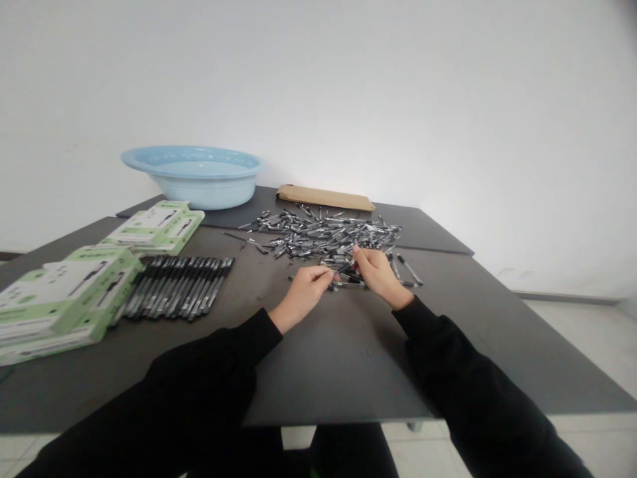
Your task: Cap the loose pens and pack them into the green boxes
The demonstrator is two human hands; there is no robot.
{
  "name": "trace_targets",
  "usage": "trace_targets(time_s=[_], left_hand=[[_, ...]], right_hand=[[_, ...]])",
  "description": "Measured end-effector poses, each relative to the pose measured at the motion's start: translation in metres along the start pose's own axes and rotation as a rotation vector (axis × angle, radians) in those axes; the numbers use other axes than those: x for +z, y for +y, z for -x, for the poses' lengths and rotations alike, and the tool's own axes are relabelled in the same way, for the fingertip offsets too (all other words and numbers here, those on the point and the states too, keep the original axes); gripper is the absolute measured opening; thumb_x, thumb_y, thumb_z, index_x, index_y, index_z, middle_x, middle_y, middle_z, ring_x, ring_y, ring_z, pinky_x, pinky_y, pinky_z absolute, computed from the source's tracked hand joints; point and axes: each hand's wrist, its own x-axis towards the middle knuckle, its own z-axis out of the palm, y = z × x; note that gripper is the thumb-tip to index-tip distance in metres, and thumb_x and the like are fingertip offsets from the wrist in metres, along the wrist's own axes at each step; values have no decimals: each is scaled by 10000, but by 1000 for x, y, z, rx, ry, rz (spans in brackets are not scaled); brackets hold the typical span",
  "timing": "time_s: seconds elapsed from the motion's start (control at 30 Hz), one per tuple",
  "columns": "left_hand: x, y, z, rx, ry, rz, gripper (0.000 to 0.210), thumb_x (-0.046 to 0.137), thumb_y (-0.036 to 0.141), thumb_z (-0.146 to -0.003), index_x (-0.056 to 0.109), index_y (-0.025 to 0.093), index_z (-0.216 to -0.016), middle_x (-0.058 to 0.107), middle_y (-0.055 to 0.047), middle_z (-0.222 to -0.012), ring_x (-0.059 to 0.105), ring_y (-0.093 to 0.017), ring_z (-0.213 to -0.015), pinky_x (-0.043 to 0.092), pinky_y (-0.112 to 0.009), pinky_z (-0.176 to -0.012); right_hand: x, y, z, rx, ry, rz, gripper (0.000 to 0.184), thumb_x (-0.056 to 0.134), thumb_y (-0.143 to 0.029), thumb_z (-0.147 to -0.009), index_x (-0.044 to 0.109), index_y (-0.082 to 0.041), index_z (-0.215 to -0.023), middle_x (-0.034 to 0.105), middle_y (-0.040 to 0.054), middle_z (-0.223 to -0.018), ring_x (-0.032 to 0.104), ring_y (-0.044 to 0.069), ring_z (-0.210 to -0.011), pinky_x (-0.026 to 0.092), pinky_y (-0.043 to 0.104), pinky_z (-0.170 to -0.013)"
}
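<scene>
Between my hands is a dark pen [344, 267], held in front of a loose heap of pens [328, 236]. My left hand [309, 287] pinches its left end. My right hand [379, 272] is closed at the other end, thumb and fingertips together. Parts of the pen are hidden by my fingers. A few loose pens lie just beneath and beside my right hand. To the left, a neat row of pens [176, 287] with black caps lies side by side on the dark table.
Green-and-white pen boxes [64, 292] are stacked at the left, with more boxes [152, 226] behind them. A light blue basin [204, 189] stands at the back left. A flat brown cardboard piece [326, 197] lies behind the heap. The dark tabletop [338, 372] ends near my lap.
</scene>
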Motion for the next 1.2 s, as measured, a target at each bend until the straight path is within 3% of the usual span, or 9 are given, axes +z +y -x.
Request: trace_targets(time_s=[0.1, 0.23, 0.67, 1.07, 1.2], left_hand=[[0, 1, 1, 30, -6, -33, 316, 498, 386, -853, 648, 147, -711, 426, 33, -557, 376, -120, -566, 318, -261, -584], [0, 2, 2, 60, -6, -73, 322, 485, 387, -855, 622, 158, -675, 504, 9, -596, 447, -141, -619, 353, -267, -627], [-3, -11, -2, 107, 8, -179, 322, 456, 315, -887, 691, 143, -749, 713, -57, -762, 635, -200, -765, 446, -283, -724], [-10, -8, -4, 120, -13, -224, 348, 459, 334, -903, 711, 127, -781, 655, -22, -676, 572, -170, -680, 407, -271, -672], [-5, -1, -3, 96, 3, -203, 344, 435, 338, -918, 683, 140, -785, 581, 2, -627, 529, -160, -649, 392, -267, -643]], right_hand=[[0, 6, 0, -43, 38, 114, 596, 340, -650, -938, 349, -223, -522, 369, -22, -487, 337, 110, -493, 220, 282, -508], [3, 8, 0, -71, 54, 105, 590, 320, -666, -927, 266, -235, -526, 312, -31, -493, 283, 101, -491, 203, 279, -500], [18, 15, 2, -67, 98, 110, 552, 327, -615, -925, 257, -237, -530, 308, -34, -484, 270, 98, -483, 195, 280, -501], [17, 7, 1, -93, 99, 101, 534, 332, -580, -940, 257, -236, -539, 311, -37, -487, 272, 98, -489, 197, 283, -508], [10, 3, 1, -94, 41, 150, 495, 313, -542, -970, 342, -230, -586, 401, -20, -523, 385, 129, -522, 256, 274, -537]])
